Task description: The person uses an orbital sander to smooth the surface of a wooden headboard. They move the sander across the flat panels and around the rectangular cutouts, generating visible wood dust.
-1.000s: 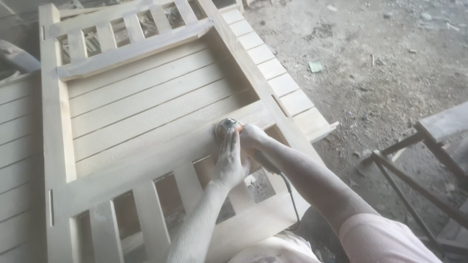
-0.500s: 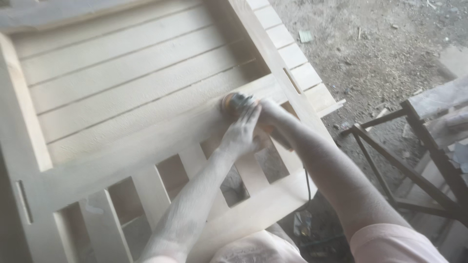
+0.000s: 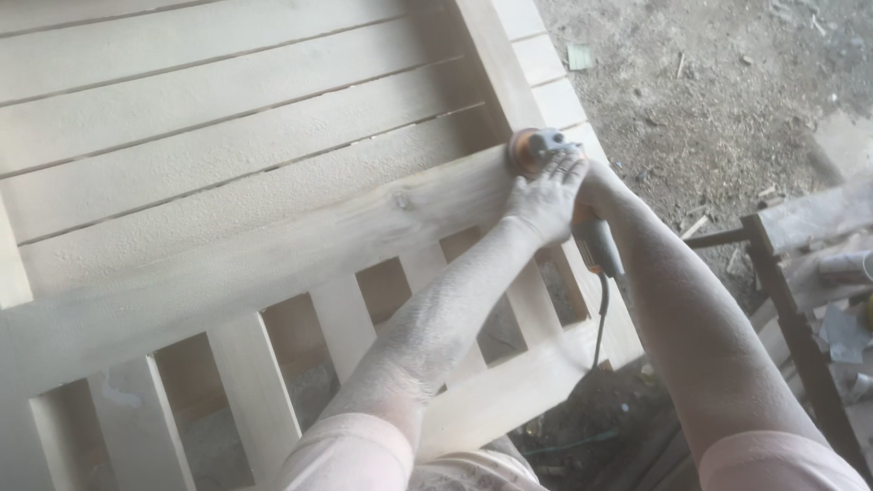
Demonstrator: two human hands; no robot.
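A pale wooden frame (image 3: 273, 245) of planks and slats lies flat below me. A small power sander with an orange disc (image 3: 532, 147) rests on the frame's cross rail near its right side rail. My left hand (image 3: 548, 198) presses flat on top of the sander's head. My right hand (image 3: 596, 186) grips the tool's body behind it, mostly hidden by the left hand. The grey handle (image 3: 598, 244) and black cord (image 3: 600, 318) trail back toward me. Both forearms are dusted with sawdust.
Dirt floor (image 3: 709, 100) with wood scraps lies to the right of the frame. A dark metal stand (image 3: 782, 300) with a plank on it stands at the right edge. Open gaps between slats (image 3: 300, 327) show the ground beneath.
The sander and both hands have slid right along the cross rail to the side rail. The view has shifted closer and lower over the frame.
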